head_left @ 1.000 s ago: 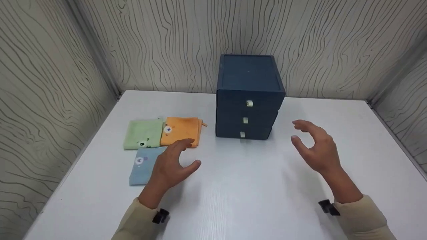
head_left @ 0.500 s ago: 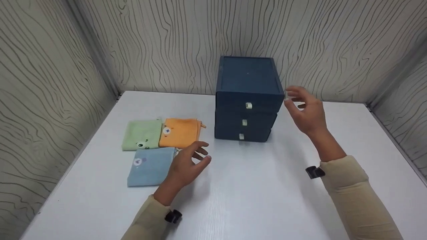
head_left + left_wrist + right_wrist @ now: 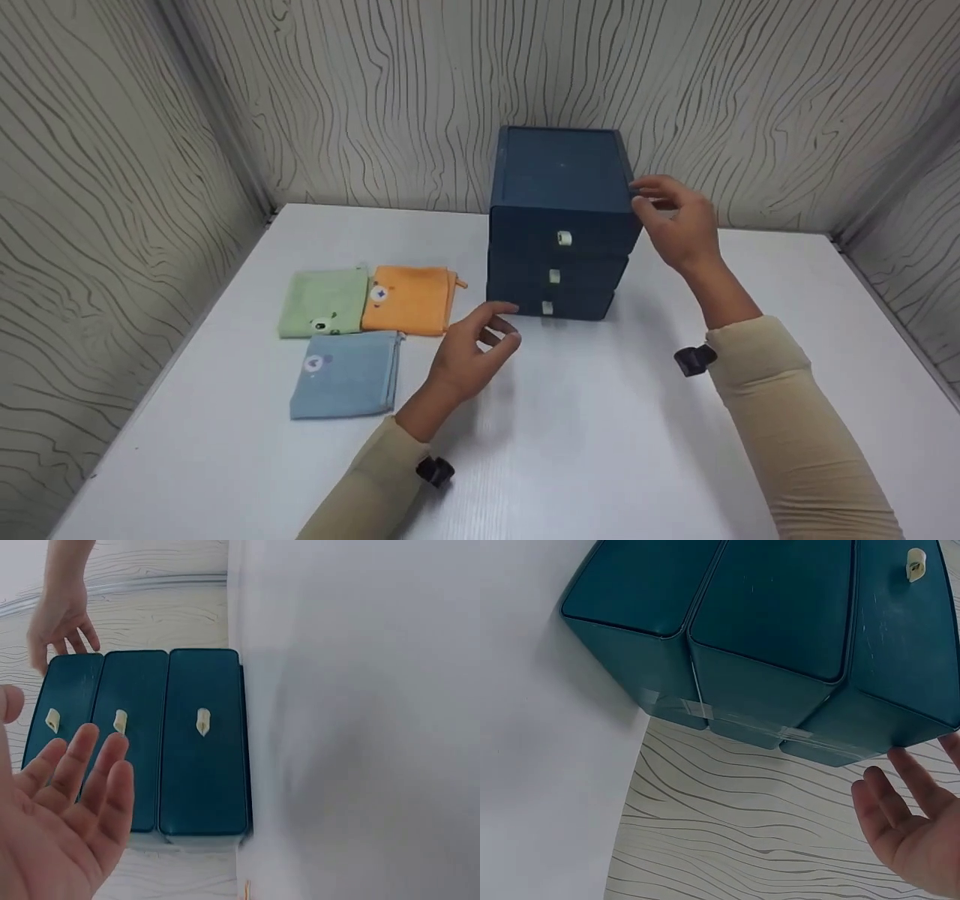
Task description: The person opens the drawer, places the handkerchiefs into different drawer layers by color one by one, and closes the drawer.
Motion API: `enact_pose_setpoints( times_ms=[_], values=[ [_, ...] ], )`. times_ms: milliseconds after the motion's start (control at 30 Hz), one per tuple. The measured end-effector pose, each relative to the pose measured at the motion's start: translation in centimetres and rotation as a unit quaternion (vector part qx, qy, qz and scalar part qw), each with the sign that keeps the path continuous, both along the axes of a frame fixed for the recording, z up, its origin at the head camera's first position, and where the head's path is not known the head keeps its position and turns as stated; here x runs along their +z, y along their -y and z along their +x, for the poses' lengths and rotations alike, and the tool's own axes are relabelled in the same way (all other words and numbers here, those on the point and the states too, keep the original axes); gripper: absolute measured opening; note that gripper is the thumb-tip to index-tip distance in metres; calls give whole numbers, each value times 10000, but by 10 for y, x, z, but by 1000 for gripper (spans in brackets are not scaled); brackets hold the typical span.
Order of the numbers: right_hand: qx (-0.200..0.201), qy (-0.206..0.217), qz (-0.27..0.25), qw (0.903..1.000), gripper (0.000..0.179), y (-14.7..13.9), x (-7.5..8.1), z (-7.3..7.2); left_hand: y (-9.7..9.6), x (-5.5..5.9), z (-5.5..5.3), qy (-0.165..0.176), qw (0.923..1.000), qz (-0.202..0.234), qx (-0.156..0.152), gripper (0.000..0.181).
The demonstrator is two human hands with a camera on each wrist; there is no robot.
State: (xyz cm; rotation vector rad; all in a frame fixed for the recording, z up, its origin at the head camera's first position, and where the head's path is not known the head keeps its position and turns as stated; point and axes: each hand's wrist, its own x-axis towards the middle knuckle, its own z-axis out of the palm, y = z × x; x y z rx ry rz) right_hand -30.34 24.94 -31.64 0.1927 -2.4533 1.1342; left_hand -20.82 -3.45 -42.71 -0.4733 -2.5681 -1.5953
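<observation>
A dark blue three-drawer cabinet (image 3: pixel 559 259) stands at the back of the white table, all its drawers closed. Each drawer front carries a small pale pull tab (image 3: pixel 564 238). My right hand (image 3: pixel 684 229) is at the cabinet's upper right edge, fingers loosely bent; in the right wrist view the fingertips (image 3: pixel 901 756) reach its side, though firm contact cannot be told. In front of the lower left corner hovers my left hand (image 3: pixel 469 360), holding nothing. The left wrist view shows its relaxed fingers (image 3: pixel 112 799) before the drawer fronts.
Three folded cloths with small animal faces lie left of the cabinet: a green cloth (image 3: pixel 322 300), an orange cloth (image 3: pixel 409 300) and a blue cloth (image 3: pixel 345 379). Wood-grain patterned panels (image 3: pixel 375 97) enclose the table (image 3: pixel 585 450) at the back and sides.
My right hand has moved forward and left, up to the cabinet's top right edge. My left hand has shifted right, away from the blue cloth and toward the cabinet's lower front.
</observation>
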Motion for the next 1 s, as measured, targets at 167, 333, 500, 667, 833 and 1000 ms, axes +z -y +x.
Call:
enact_pose_setpoints(
  times_ms=[167, 333, 500, 667, 833, 1000],
  values=[
    [-13, 81, -83, 9999, 31, -2, -1, -4, -19, 7, -13, -216, 9977, 608, -202, 34],
    [-53, 97, -140, 9998, 29, -3, -1, -6, -36, 15, -26, -408, 9946, 931, -216, 36],
    [-67, -48, -179, 9998, 28, -3, -4, -7, -48, 18, -39, -600, 9915, 1150, -131, 35],
    [-7, -149, -270, 9995, 26, -3, -8, -9, -54, 21, -52, -795, 9889, 1252, -18, 34],
    [43, 60, -337, 9994, 25, -3, -5, -9, -59, 28, -61, -882, 9884, 1227, 126, 32],
    [73, 195, -336, 9992, 25, -3, -2, -8, -66, 36, -67, -999, 9891, 1042, 297, 29]
  ],
)
